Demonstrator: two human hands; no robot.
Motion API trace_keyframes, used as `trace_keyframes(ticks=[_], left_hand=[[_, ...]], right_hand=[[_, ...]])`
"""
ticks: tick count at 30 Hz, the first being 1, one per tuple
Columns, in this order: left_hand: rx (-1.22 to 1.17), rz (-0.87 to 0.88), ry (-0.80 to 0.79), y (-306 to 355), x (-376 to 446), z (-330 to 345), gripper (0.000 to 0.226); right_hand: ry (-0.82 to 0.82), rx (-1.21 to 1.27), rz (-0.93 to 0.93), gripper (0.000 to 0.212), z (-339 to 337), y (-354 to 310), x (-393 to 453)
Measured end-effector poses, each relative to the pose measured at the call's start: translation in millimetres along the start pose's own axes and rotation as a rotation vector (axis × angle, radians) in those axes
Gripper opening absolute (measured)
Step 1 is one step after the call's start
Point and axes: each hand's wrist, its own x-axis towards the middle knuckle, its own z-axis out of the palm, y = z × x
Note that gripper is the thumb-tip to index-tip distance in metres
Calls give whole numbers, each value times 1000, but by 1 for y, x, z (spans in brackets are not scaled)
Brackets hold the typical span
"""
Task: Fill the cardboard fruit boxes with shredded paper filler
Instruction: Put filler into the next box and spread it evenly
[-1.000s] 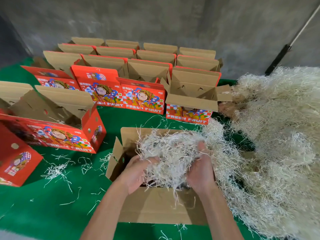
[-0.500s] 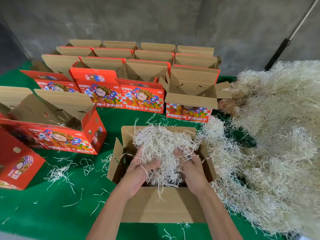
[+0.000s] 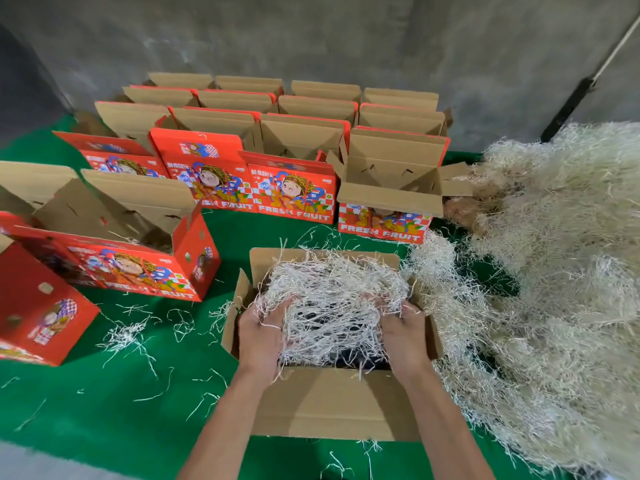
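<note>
Leftmost, on the green felt-like table cover (image 3: pixel 104 403), stand red printed cardboard fruit boxes (image 3: pixel 114 258) with flaps raised, and thin stray strands lie scattered beside them. Nearer the middle, the left hand (image 3: pixel 263 332) curls its fingers into one side of a loose wad of pale shredded paper filler (image 3: pixel 332 303), which sits over the mouth of the plain brown open cardboard box (image 3: pixel 332 403) directly in front of the person. The right hand (image 3: pixel 403 329) grips the wad's other side, fingers likewise curled in the strands. Such filler looks very light, springy and tangled; it should compress readily but shed strands, so taking it from both flanks and pressing down seems sensible. Farthest right, a large heap of the same pale shredded paper (image 3: pixel 554 271) spreads across the table, touching the box's right wall.
</note>
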Motion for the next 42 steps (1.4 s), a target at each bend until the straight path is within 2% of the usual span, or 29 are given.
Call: trace_keyframes(ticks=[3, 4, 7, 9, 11, 13, 14, 16, 17, 19, 21, 23, 25, 26, 27, 29, 30, 33, 36, 42], left_hand=[[95, 94, 65, 0, -2, 2, 21], [101, 111, 108, 2, -2, 0, 11], [56, 132, 218, 8, 0, -5, 11], [34, 160, 219, 12, -2, -6, 4], [19, 131, 178, 15, -9, -5, 19], [24, 41, 38, 19, -16, -5, 29], [0, -1, -68, 20, -15, -8, 21], [-122, -46, -225, 21, -15, -14, 4], [-192, -73, -265, 23, -18, -17, 5], [-297, -104, -318, 22, -16, -21, 18], [-229, -151, -317, 21, -15, -21, 65], [9, -146, -198, 18, -17, -18, 98], [132, -83, -53, 19, -24, -10, 113], [164, 17, -3, 18, -24, -11, 113], [201, 141, 22, 18, -22, -12, 99], [291, 439, 58, 15, -19, -13, 42], [343, 577, 76, 14, -20, -13, 23], [467, 818, 192, 16, -21, -11, 7], [444, 840, 250, 17, -22, -8, 12], [251, 778, 310, 21, -12, -7, 21]], right_hand=[[70, 23, 0, 17, -2, 2, 6], [77, 18, -7, 16, -2, 1, 5], [98, 25, -34, 27, -5, 1, 3], [126, 64, -43, 32, -6, 0, 2], [154, 71, -25, 28, -6, -3, 2], [135, 1, -5, 11, -6, -5, -1], [117, -34, -1, 16, -5, -6, -3], [69, -27, -15, 44, -2, -8, -7], [70, 44, -6, 59, 0, -8, -9], [95, 161, 16, 69, 5, -9, -11], [141, 58, -10, 62, 9, -9, -10], [154, -60, -28, 71, 11, -5, -11], [190, -52, -56, 66, 11, 2, -11], [200, -19, -84, 60, 10, 4, -11], [216, 8, -122, 53, 10, 4, -12], [233, 36, -196, 39, 10, 2, -13], [229, 28, -227, 37, 11, 1, -12], [269, -27, -235, 35, 8, -1, -9], [281, 5, -181, 23, 4, 2, -3], [350, 62, -275, 15, 2, -8, -5]])
